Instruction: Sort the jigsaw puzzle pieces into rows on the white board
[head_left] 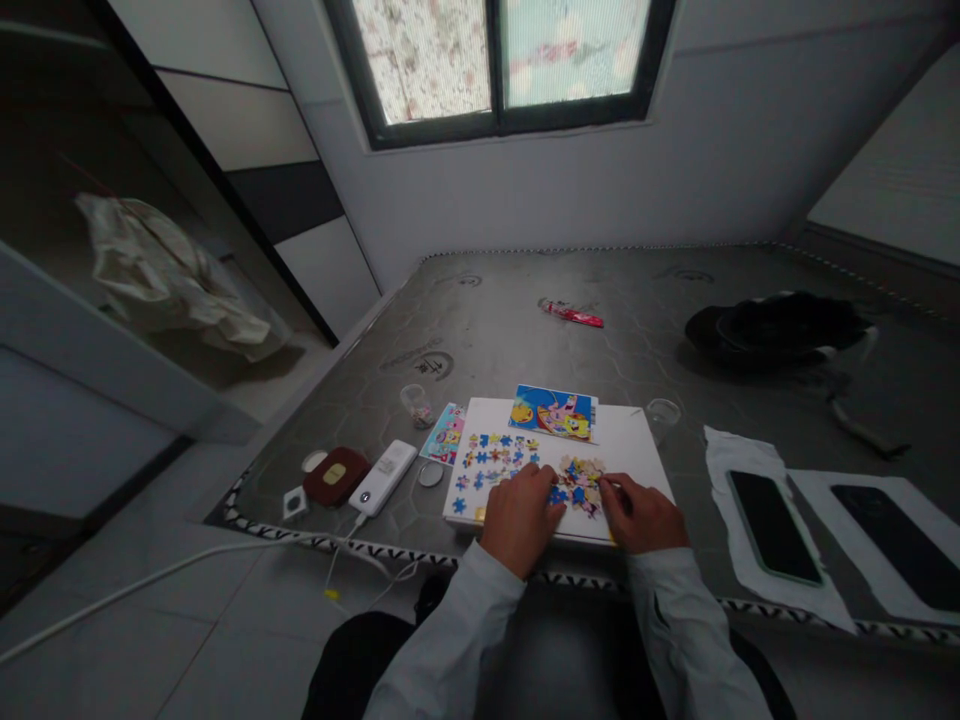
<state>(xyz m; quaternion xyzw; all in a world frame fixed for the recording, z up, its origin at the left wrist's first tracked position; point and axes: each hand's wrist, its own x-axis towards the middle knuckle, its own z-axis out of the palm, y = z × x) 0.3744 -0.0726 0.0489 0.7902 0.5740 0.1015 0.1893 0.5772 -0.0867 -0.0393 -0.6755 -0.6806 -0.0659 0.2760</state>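
Note:
A white board (630,445) lies on the grey mattress near its front edge, covered with loose blue and yellow jigsaw pieces (491,455). A joined cluster of pieces (581,478) sits between my hands. My left hand (521,515) rests on the board with fingers curled down onto pieces beside the cluster. My right hand (641,512) is closed, its fingertips pinching at the cluster's right edge. A colourful cartoon reference picture (553,412) lies at the board's far edge.
Left of the board are a small picture card (444,435), a white power bank (382,477) with cable, a dark red case (335,475) and a clear cup (416,403). Two phones (772,525) lie on white sheets at right. Black clothing (780,328) and a red wrapper (574,315) lie farther back.

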